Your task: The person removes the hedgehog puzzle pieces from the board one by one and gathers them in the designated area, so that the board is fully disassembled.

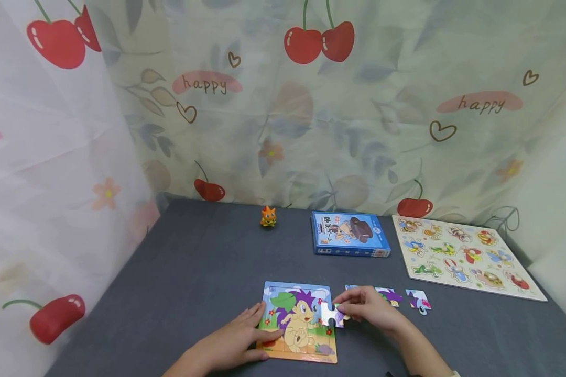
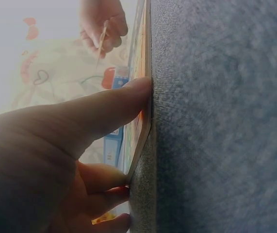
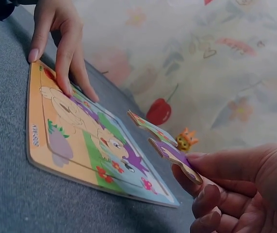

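Observation:
A square puzzle board point(image 1: 298, 335) printed with a purple-haired hedgehog lies flat on the dark table. My left hand point(image 1: 238, 335) rests at its left side, index finger stretched onto the picture and thumb by the near left corner; in the left wrist view the thumb point(image 2: 114, 104) touches the board's edge. Between thumb and fingers, my right hand point(image 1: 370, 310) pinches a jigsaw piece point(image 1: 331, 315) above the board's right edge. The right wrist view shows the piece's purple part point(image 3: 177, 156) by the fingertips, tilted and apart from the board.
Loose jigsaw pieces point(image 1: 390, 296) lie beyond the right hand, with another piece point(image 1: 420, 300) farther right. Behind them are a blue box point(image 1: 351, 234) and a white insect puzzle board point(image 1: 467, 254). A small orange figurine point(image 1: 268, 216) stands near the back curtain.

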Demonstrator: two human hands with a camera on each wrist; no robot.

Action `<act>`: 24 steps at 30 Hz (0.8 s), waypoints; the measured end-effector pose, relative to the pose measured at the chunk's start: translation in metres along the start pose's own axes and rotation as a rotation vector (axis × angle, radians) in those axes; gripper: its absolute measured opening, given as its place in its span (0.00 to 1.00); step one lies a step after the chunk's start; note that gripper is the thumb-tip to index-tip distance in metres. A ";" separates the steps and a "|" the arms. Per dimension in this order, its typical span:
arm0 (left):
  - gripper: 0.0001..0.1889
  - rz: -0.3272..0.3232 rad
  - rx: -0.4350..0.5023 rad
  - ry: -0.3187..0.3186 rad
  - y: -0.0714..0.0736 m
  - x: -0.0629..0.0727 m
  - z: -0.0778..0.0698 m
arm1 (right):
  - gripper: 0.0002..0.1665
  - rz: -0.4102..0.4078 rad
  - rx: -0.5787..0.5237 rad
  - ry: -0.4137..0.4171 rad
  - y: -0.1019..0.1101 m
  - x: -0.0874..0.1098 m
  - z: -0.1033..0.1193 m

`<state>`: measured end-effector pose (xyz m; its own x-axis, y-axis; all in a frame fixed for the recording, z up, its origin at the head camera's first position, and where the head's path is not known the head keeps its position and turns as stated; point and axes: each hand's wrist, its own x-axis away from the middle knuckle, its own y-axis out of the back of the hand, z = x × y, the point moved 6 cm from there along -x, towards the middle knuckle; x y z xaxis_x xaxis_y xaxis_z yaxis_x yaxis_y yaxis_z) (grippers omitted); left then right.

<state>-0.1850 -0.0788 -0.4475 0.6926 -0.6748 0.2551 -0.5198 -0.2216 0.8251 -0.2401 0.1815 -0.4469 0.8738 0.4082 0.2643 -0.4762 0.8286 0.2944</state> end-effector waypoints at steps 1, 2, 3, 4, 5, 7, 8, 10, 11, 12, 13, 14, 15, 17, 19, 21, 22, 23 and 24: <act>0.24 0.002 0.005 0.002 0.000 0.000 0.000 | 0.20 0.001 0.002 -0.002 0.000 0.001 -0.001; 0.24 0.004 0.009 0.004 0.000 0.000 0.000 | 0.20 0.001 0.004 -0.003 0.001 0.001 -0.003; 0.24 0.007 0.013 0.007 0.000 0.000 0.000 | 0.20 0.002 0.007 -0.003 0.002 0.002 -0.004; 0.24 0.009 0.015 0.009 0.000 0.000 0.000 | 0.19 0.003 0.009 -0.001 0.002 0.002 -0.005; 0.24 0.010 0.018 0.012 0.000 0.000 0.000 | 0.19 0.005 0.011 0.000 0.002 0.003 -0.006; 0.24 0.012 0.019 0.015 -0.001 0.000 0.001 | 0.19 0.008 0.010 0.004 0.003 0.004 -0.008; 0.24 0.014 0.018 0.016 -0.001 0.000 0.001 | 0.19 0.009 0.009 0.004 0.004 0.004 -0.009; 0.24 0.015 0.020 0.015 -0.001 -0.001 0.001 | 0.19 0.008 0.003 0.005 0.005 0.006 -0.010; 0.24 0.014 0.019 0.016 -0.001 -0.001 0.002 | 0.19 0.005 0.002 0.005 0.006 0.006 -0.011; 0.24 0.014 0.021 0.016 -0.001 -0.001 0.002 | 0.19 0.001 0.002 0.004 0.007 0.007 -0.011; 0.24 0.013 0.022 0.018 -0.001 -0.001 0.002 | 0.19 -0.005 0.003 0.003 0.008 0.008 -0.011; 0.24 0.012 0.023 0.018 -0.001 -0.001 0.003 | 0.20 -0.010 0.004 0.003 0.010 0.008 -0.012; 0.24 0.010 0.024 0.018 -0.001 -0.001 0.003 | 0.20 -0.017 0.007 0.002 0.011 0.009 -0.012; 0.24 0.009 0.026 0.022 -0.001 -0.001 0.003 | 0.20 -0.024 0.015 -0.002 0.013 0.011 -0.014; 0.24 0.010 0.028 0.023 -0.001 -0.001 0.003 | 0.20 -0.029 0.019 -0.003 0.015 0.013 -0.016; 0.24 0.013 0.032 0.026 -0.001 -0.001 0.003 | 0.20 -0.034 0.024 -0.006 0.017 0.016 -0.019; 0.24 0.015 0.036 0.028 -0.001 -0.001 0.003 | 0.20 -0.037 0.025 -0.007 0.018 0.017 -0.020; 0.24 0.018 0.040 0.029 -0.001 -0.001 0.003 | 0.20 -0.042 0.027 -0.009 0.019 0.018 -0.022; 0.24 0.020 0.043 0.030 -0.002 -0.001 0.003 | 0.20 -0.048 0.029 -0.011 0.021 0.019 -0.022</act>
<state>-0.1858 -0.0798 -0.4504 0.6960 -0.6584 0.2866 -0.5543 -0.2388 0.7974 -0.2307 0.2151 -0.4562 0.8944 0.3642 0.2597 -0.4369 0.8355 0.3331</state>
